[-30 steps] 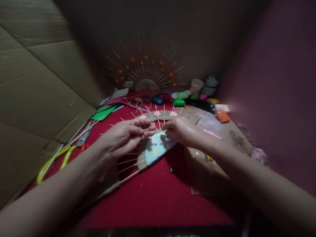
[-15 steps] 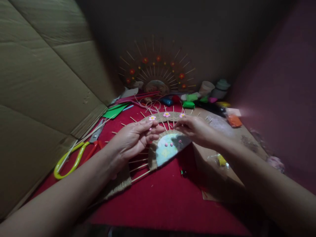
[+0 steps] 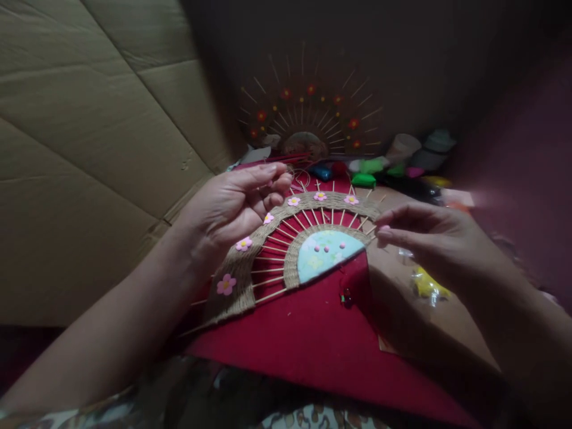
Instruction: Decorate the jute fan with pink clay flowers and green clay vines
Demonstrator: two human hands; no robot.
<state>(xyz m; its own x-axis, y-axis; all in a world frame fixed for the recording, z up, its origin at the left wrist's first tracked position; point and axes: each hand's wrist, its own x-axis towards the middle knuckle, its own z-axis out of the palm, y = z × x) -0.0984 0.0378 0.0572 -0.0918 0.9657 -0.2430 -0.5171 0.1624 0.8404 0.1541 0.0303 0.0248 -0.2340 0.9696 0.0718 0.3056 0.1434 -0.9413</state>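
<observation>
Woven fan (image 3: 292, 257) mid-frame, straight edge rising rightward. My right hand (image 3: 431, 238), nearer its blue half-disc (image 3: 328, 257), pinches a pink ball (image 3: 384, 227) just right; left hand (image 3: 236, 205) half-curled, I can't tell whether gripping.

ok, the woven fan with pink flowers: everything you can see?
The woven fan lies on the red surface, straight edge toward the wearer, slanting up rightward. Thin pale sticks radiate through two straw-like woven bands around a pale blue half-round panel bearing three pink balls. Six pink flowers with yellow centres show on the outer band. Left hand hides part of it; right hand is by its right end, contact unclear.
</observation>
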